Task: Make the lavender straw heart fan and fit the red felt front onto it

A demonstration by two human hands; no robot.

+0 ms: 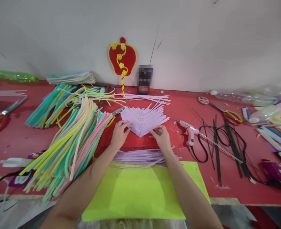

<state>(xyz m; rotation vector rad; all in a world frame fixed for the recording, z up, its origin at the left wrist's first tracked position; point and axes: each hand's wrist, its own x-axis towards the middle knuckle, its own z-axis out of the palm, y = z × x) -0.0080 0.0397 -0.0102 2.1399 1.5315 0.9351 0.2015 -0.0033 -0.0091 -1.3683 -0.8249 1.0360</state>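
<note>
A lavender leaf-like piece made of pipe cleaners (142, 119) lies in front of me, its strands meeting in a V along the middle and its point toward me. Loose strand ends fan out at its upper right. My left hand (120, 134) pinches its lower left edge between thumb and fingers. On the lower right edge, my right hand (161, 136) has its thumb and fingers closed; some fingertips are hidden beneath. Between my forearms lies a bundle of loose lavender pipe cleaners (140, 157), on the near side of the piece.
A yellow-green sheet (140, 190) lies nearest me. Multicoloured pipe cleaners (66, 149) pile up at left. At right are a pink glue gun (190, 132), dark stems (216, 152) and yellow-handled scissors (232, 116). A red decoration (122, 60) stands by the wall beside a blurred dark device (144, 79).
</note>
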